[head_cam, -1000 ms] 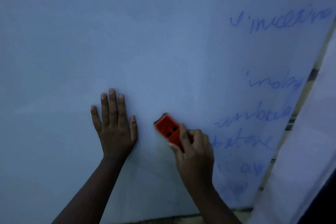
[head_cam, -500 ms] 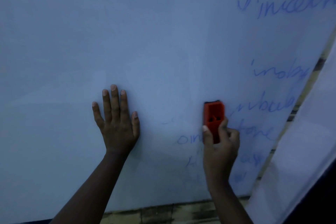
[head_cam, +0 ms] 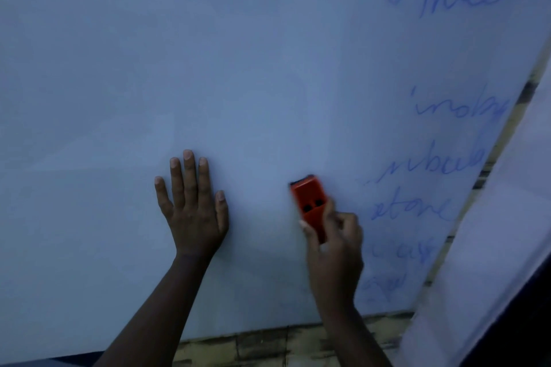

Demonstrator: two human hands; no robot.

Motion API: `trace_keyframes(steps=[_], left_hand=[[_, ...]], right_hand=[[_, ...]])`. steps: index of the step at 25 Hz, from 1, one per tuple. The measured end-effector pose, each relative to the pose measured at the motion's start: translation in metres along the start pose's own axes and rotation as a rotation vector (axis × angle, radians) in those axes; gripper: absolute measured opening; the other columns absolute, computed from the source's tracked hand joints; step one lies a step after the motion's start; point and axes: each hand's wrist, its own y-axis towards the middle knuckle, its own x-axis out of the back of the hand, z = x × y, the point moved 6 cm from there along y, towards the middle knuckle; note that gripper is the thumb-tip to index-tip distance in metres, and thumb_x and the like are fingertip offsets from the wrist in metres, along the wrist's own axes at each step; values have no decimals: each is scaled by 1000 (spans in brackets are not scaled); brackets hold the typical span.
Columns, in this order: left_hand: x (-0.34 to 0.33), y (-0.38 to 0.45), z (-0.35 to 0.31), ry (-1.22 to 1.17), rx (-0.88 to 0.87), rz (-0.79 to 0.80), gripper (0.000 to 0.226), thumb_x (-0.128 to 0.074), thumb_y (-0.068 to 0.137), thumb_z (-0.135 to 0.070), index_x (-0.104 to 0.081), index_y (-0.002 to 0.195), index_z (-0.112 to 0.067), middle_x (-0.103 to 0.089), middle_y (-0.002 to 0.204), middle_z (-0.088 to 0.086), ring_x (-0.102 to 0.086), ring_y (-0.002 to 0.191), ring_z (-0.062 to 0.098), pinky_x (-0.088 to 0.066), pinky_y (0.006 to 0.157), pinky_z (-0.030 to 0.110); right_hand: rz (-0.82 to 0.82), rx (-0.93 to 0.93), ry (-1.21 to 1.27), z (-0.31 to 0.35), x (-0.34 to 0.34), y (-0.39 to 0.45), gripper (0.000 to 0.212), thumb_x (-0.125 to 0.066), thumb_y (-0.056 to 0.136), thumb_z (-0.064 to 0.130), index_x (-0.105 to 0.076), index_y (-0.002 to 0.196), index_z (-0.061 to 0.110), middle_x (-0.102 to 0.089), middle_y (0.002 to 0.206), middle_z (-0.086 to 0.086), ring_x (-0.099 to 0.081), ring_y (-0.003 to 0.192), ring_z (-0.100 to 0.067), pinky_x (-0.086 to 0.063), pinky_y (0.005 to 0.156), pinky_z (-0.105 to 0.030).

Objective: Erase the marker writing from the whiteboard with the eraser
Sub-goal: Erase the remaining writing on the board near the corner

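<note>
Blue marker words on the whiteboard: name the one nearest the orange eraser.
The word reading roughly "etone", just right of the orange eraser that the right hand grips; the other words sit higher or lower.

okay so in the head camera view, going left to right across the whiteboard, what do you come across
left hand pressed flat on the whiteboard → orange eraser gripped by the right hand → blue marker writing on the right part of the board → a pale sheet past the board's right edge
</note>
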Motion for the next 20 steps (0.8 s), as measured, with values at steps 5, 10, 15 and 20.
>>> trace_keyframes(steps=[5,10,15,20], left_hand=[[-3,-12,-1,-5,15,12,66,-35,111,-30,-12,169,-10,-1,179,7,-5,165,29,-3,132,57],[-6,-22,-5,-12,46,14,67,-36,110,-30,-13,169,-10,-1,179,7,-3,165,29,-1,131,57],[-11,-39,-9,-23,76,44,67,-34,111,-34,-10,169,-11,1,178,7,-1,165,30,-1,131,57],[-13,-61,-8,-31,36,82,70,-37,111,-35,-9,169,-11,2,178,8,1,165,30,1,132,56]], right_hand=[[-173,-594,331,-107,14,1,95,-50,78,78,-64,136,4,-55,102,-11,-62,93,-30,-41,77,-30],[-148,-411,301,-69,-2,-17,68,-81,85,42,-63,139,4,-53,101,-10,-61,92,-33,-46,76,-29],[135,183,-87,14,-43,-73,68,-83,79,35,-62,141,17,-58,105,-7,-57,93,-29,-53,74,-41],[86,126,-25,-7,-35,-62,60,-80,87,38,-63,141,17,-58,108,-4,-58,98,-27,-53,75,-38]])
